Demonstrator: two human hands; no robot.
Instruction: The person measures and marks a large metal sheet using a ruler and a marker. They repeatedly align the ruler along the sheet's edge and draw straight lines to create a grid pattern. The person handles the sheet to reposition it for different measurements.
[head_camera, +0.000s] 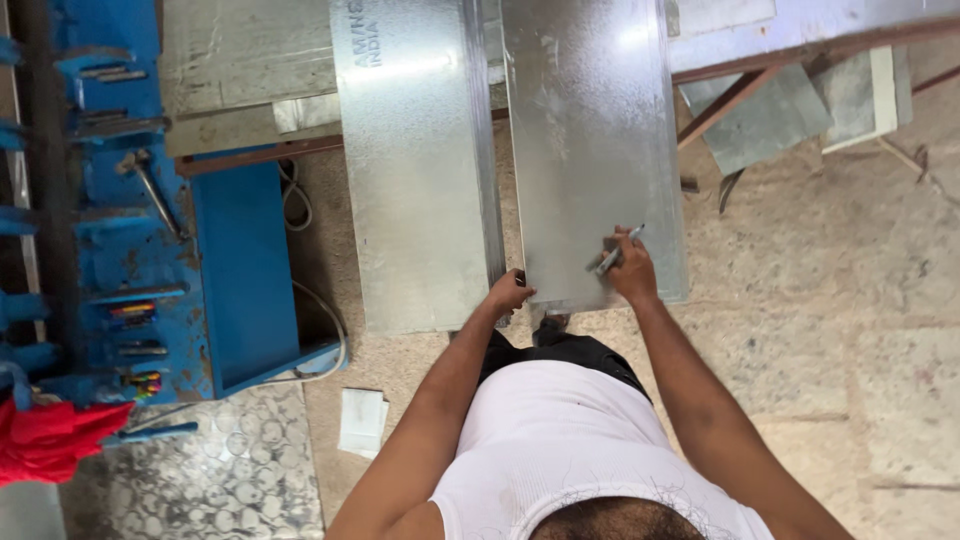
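Metal sheet (595, 150) lies at the workbench (760, 35) near edge, hanging over. My left hand (508, 293) pinches its bottom corner. My right hand (630, 270), closed on a marker (617, 252), rests on it. I think it is thin, stiff, slippery, sharp-edged.

Printed marking on a metal sheet, and a small white packet on the floor

The left grey metal sheet (415, 160) carries dark stamped lettering near its far left corner. A flat white square packet (361, 421) lies on the stone floor (850, 300), just beside the blue machine (240, 270).
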